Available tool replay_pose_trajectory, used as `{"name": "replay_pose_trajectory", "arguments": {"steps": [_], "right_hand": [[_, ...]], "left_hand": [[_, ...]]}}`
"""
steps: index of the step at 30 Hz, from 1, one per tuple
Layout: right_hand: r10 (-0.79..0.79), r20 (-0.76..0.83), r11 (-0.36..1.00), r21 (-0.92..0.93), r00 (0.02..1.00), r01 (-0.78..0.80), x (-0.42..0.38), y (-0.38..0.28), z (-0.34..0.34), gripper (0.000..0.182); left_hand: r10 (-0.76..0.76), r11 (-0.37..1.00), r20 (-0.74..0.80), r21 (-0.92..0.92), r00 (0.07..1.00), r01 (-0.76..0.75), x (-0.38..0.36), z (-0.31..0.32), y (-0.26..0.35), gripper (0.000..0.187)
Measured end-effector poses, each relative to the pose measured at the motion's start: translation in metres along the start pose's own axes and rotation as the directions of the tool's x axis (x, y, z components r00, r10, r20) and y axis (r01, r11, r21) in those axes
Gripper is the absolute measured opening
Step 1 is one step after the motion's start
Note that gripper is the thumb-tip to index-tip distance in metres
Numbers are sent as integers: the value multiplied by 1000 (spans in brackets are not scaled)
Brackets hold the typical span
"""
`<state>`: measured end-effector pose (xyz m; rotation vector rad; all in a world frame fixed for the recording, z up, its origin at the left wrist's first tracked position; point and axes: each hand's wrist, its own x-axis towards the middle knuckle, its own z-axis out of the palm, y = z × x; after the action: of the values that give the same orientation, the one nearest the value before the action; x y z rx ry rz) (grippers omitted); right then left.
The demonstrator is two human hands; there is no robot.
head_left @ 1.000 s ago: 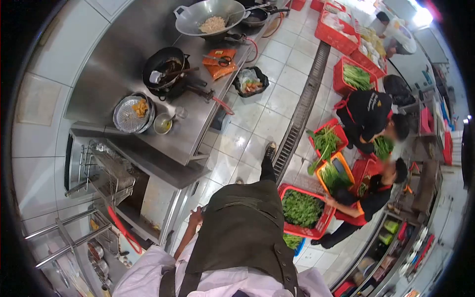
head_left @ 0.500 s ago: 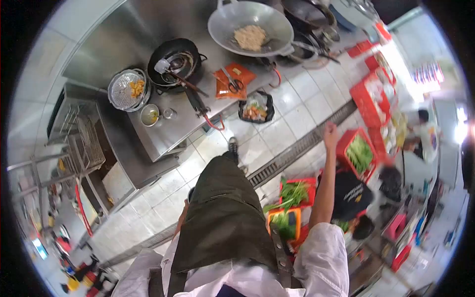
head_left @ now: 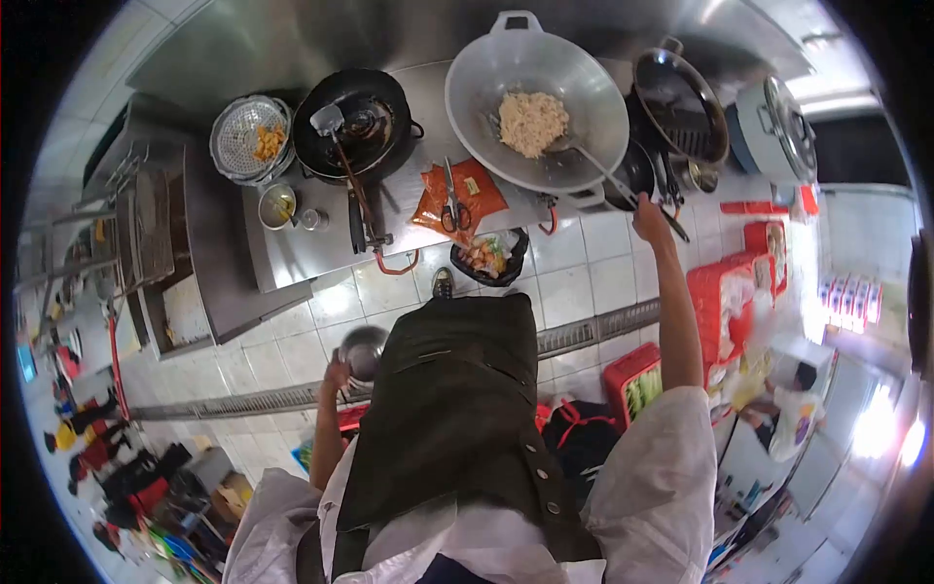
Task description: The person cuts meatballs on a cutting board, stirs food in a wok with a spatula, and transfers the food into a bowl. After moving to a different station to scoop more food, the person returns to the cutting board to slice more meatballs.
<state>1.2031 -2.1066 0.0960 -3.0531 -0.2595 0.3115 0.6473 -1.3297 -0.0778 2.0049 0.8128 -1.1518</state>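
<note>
My right hand [head_left: 651,220] is closed round the handle of a long metal ladle [head_left: 611,177], whose head rests in a large silver wok [head_left: 477,92] beside a pale, crumbly food mass [head_left: 532,124]. Low on the left, my left hand [head_left: 336,373] grips the rim of a metal bowl [head_left: 364,353], held beside my dark apron. To the left of the silver wok, scissors [head_left: 452,200] lie on an orange-red packet [head_left: 477,201]. A black wok [head_left: 352,125] holds a spatula [head_left: 327,120].
A perforated steamer pan [head_left: 238,146] with yellow pieces sits at the counter's left. A black-lined bin [head_left: 493,259] stands against the counter front. Red crates [head_left: 632,380] are on the floor at right, where a person [head_left: 786,414] is near. A lidded pot [head_left: 773,127] stands back right.
The view has swung round toward the counter. My right hand has gone from empty over the floor to holding the ladle in the wok. The metal bowl in my left hand now shows clearly.
</note>
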Motion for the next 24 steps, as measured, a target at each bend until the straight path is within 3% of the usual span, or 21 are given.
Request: {"name": "replay_pose_trajectory", "arguments": {"steps": [1, 2, 5, 6, 8, 9, 10, 12, 14, 16, 19, 20, 24], "right_hand": [[9, 77, 1000, -6, 997, -8, 5, -20, -35, 36], [-37, 77, 999, 29, 996, 35, 9, -36, -68, 32], [-286, 108, 958, 3, 952, 288, 47, -80, -159, 29], [-370, 119, 927, -23, 921, 375, 65, -86, -181, 29], [-496, 149, 813, -266, 855, 518, 109, -91, -208, 27], [-560, 172, 721, -381, 810, 579, 138, -95, -221, 26], [-612, 228, 649, -402, 757, 646, 170, -99, -236, 16], [-708, 258, 530, -422, 658, 735, 228, -100, -263, 15], [-542, 413, 601, -418, 732, 681, 291, -115, -292, 25], [-624, 352, 579, -392, 698, 715, 347, -121, -305, 25], [-400, 588, 637, -373, 703, 674, 437, -150, -282, 24], [-281, 749, 637, -322, 600, 700, 440, -175, -285, 22], [-192, 902, 833, -59, 387, 551, 456, -206, -213, 30]], "left_hand": [[12, 1000, -28, -25, 1000, -13, 8, 1, 9, 31], [-91, 931, -41, -357, 995, 70, -2, 9, 32, 25], [-104, 778, -212, -626, 972, -53, -7, 80, 48, 74], [-274, 638, -190, -770, 943, 30, -18, 103, 70, 71], [-287, 418, -99, -908, 953, 32, -68, 140, 116, 63], [-320, 356, -81, -934, 944, 40, -84, 173, 136, 63], [-359, 305, -65, -951, 931, 51, -101, 210, 159, 63], [-428, 217, -10, -972, 904, 92, -141, 291, 208, 63], [-478, 122, 53, -984, 877, 127, -183, 360, 275, 64], [-510, 28, 113, -989, 853, 147, -214, 420, 337, 64], [-543, -85, 171, -985, 822, 149, -240, 490, 414, 64], [-550, -111, 175, -985, 817, 136, -244, 502, 437, 65], [-574, -199, 188, -976, 797, 87, -254, 534, 500, 65]]}}
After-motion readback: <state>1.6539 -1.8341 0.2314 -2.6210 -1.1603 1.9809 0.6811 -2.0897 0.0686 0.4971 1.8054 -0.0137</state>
